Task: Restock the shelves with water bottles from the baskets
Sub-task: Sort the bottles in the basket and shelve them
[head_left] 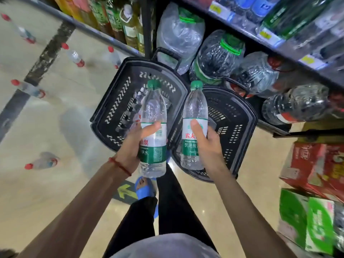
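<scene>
Left hand (130, 148) grasps left bottle (154, 108), right hand (210, 146) grasps right bottle (195, 107), above baskets (117, 95).

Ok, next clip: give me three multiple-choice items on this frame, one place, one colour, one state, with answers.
1. Where do the two black baskets stand? A on a shelf; B on the floor before the shelves; C on a trolley.
2. What colour are the held water bottles' caps? A red; B blue; C green.
3. What is the left hand doing? A gripping a water bottle; B hanging idle; C lifting a basket.
Answers: 1 B, both sit on the floor; 2 C, both caps are green; 3 A, its thumb crosses the label.
</scene>
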Demonstrator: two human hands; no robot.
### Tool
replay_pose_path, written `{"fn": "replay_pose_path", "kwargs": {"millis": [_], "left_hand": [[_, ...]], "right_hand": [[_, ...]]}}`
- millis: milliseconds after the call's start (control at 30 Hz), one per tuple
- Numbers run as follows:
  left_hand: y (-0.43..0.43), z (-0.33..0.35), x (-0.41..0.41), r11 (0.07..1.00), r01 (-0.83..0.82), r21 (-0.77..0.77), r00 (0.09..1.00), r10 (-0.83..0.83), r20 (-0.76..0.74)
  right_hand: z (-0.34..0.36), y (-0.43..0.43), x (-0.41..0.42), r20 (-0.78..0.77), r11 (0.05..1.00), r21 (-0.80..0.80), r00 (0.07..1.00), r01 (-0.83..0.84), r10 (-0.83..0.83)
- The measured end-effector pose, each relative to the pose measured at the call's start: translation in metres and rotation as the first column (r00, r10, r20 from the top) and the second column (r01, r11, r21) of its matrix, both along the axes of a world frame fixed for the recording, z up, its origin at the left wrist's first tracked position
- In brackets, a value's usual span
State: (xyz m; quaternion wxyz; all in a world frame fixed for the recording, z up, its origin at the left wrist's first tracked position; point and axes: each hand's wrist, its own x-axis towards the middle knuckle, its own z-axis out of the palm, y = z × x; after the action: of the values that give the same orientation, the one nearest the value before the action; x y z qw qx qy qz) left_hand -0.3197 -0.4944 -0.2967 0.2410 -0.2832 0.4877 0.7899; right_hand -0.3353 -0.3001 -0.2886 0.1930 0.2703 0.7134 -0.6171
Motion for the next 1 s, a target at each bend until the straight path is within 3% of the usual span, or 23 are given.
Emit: {"fn": "replay_pose_path", "kwargs": {"millis": [100, 300, 467, 733, 1000], "left_hand": [[0.012, 0.037, 0.027, 0.995, 0.087, -0.047, 0.994, -0.09, -0.061], [0.038, 0.095, 0.083, 0.997, 0.075, -0.022, 0.997, -0.076, -0.018], [0.078, 0.135, 0.114, 0.986, 0.158, -0.044, 0.987, -0.16, -0.034], [0.2, 0.181, 0.14, 0.931, 0.328, -0.159, 0.93, -0.348, -0.117], [0.356, 0.21, 0.167, 0.917, 0.364, -0.164, 0.896, -0.392, -0.208]], "right_hand": [[0.039, 0.016, 0.042, -0.023, 0.999, 0.007, 0.999, 0.034, -0.034], [0.114, 0.055, 0.128, -0.035, 0.984, -0.042, 0.984, 0.175, -0.177], [0.147, 0.105, 0.188, -0.069, 0.96, -0.047, 0.957, 0.278, -0.28], [0.176, 0.218, 0.258, -0.155, 0.934, -0.098, 0.922, 0.342, -0.354], [0.196, 0.361, 0.297, -0.212, 0.951, -0.129, 0.929, 0.281, -0.304]]}}
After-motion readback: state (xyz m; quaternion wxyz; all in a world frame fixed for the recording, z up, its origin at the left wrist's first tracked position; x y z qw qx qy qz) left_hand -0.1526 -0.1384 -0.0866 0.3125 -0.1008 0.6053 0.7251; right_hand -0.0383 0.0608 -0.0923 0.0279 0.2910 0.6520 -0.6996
